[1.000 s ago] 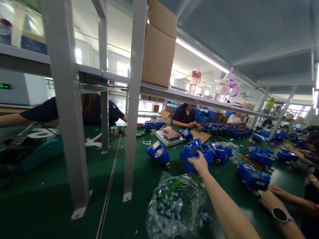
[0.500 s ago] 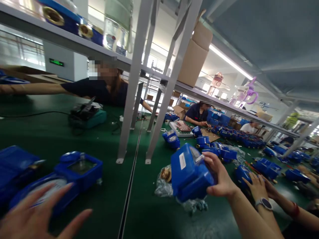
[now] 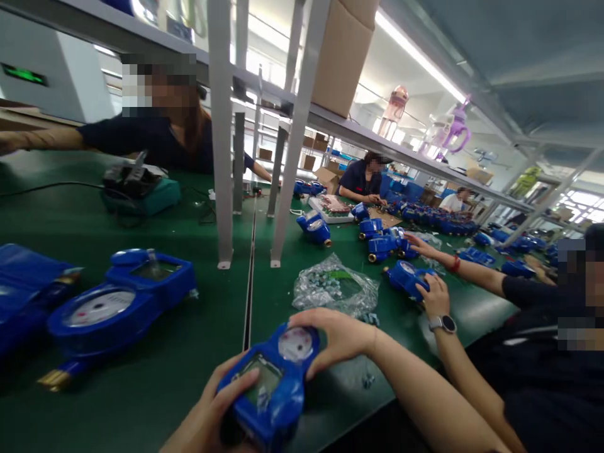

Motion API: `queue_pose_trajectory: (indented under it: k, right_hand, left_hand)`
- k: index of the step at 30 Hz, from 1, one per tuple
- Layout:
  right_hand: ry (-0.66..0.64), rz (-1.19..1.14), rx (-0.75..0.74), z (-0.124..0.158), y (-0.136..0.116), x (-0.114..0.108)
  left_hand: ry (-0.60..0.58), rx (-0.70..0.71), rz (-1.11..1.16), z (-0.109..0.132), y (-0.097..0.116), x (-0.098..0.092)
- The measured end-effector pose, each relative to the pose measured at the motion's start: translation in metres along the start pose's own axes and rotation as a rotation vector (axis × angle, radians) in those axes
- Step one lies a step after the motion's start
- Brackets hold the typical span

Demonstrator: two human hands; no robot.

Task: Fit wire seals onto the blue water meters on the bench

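A blue water meter [image 3: 287, 390] with a round white dial and a square display window is held between both hands, low over the green table. My left hand [image 3: 214, 402] grips its near left end, thumb lying across the display window. Around the dial end curl the fingers and thumb of my right hand [image 3: 330, 340]. To the left, another blue water meter [image 3: 117, 302] with a brass fitting lies dial up, beside a further blue meter [image 3: 28, 302]. Just beyond my right hand is a clear plastic bag [image 3: 335, 286] of small pale parts.
Grey shelf posts [image 3: 221, 157] rise from the green table [image 3: 198, 390], near a groove. A co-worker's hand [image 3: 436, 296] touches another meter [image 3: 406, 277] at right. A teal-based device [image 3: 141, 195] with a cable stands at left; another person [image 3: 160, 138] reaches behind it.
My right hand has brought the meter down and left, turned dial up. My left hand has left the meters at left and taken hold of it. The view has shifted right.
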State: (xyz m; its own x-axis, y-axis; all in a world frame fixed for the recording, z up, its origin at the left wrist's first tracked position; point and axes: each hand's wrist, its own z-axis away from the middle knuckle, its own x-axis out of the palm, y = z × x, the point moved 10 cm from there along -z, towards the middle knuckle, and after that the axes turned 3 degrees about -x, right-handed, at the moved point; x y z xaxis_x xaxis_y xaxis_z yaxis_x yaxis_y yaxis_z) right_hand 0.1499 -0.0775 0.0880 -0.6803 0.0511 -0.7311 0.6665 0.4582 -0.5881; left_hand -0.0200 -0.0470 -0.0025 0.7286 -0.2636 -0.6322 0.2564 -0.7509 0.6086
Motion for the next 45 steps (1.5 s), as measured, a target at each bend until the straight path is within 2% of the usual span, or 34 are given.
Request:
queue_pose_trajectory:
  k: [3, 6, 8, 10, 13, 16, 19, 21, 24, 27, 29, 31, 34, 37, 39, 41, 43, 45]
  right_hand:
    - [0.414, 0.112, 0.308, 0.060, 0.049, -0.043]
    - [0.712, 0.220, 0.555, 0.139, 0.074, -0.053]
    - [0.796, 0.272, 0.650, 0.173, 0.081, -0.043]
    - [0.800, 0.315, 0.694, 0.186, 0.087, -0.029]
    - [0.767, 0.386, 0.712, 0.181, 0.094, -0.012]
    - [0.746, 0.425, 0.708, 0.170, 0.096, -0.005]
    - [0.742, 0.408, 0.667, 0.163, 0.084, -0.008]
    - [0.762, 0.390, 0.627, 0.158, 0.069, -0.018]
    - [0.829, 0.393, 0.578, 0.148, 0.039, -0.047]
    - [0.916, 0.470, 0.487, 0.133, -0.007, -0.083]
    - [0.947, 0.567, 0.343, 0.121, -0.049, -0.100]
    - [0.956, 0.628, 0.198, 0.113, -0.088, -0.106]
    - [0.943, 0.580, 0.097, 0.111, -0.117, -0.101]
    - [1.038, 0.364, 0.048, 0.124, -0.108, -0.092]
    - [1.155, 0.055, 0.006, 0.138, -0.085, -0.082]
    - [1.199, -0.241, 0.011, 0.143, -0.056, -0.062]
    - [1.156, -0.326, 0.090, 0.140, -0.038, -0.037]
    - [1.030, -0.193, 0.184, 0.132, -0.035, -0.014]
  left_hand:
    - [0.057, -0.051, -0.018, -0.018, -0.003, 0.008]
    - [0.124, -0.046, -0.084, -0.036, 0.011, 0.021]
    - [0.121, -0.041, -0.135, -0.049, 0.023, 0.033]
    - [0.098, -0.052, -0.184, -0.062, 0.034, 0.044]
    - [0.062, -0.086, -0.211, -0.075, 0.042, 0.056]
    - [0.019, -0.085, -0.186, -0.077, 0.045, 0.062]
    - [0.029, -0.038, -0.174, -0.068, 0.049, 0.055]
    - [0.088, 0.059, -0.217, -0.061, 0.063, 0.043]
    - [0.153, 0.327, -0.274, -0.055, 0.107, 0.029]
    - [0.136, 0.508, -0.243, -0.069, 0.150, 0.025]
    - [0.125, 0.526, -0.167, -0.091, 0.171, 0.021]
    - [0.070, 0.543, -0.064, -0.115, 0.189, 0.021]
    - [-0.108, 0.521, -0.009, -0.140, 0.199, 0.035]
    - [-0.200, 0.476, -0.009, -0.137, 0.195, 0.045]
    - [-0.257, 0.437, 0.038, -0.119, 0.188, 0.052]
    - [-0.349, 0.382, 0.099, -0.096, 0.178, 0.065]
    - [-0.422, 0.318, 0.168, -0.073, 0.166, 0.077]
    - [-0.467, 0.264, 0.275, -0.057, 0.155, 0.087]
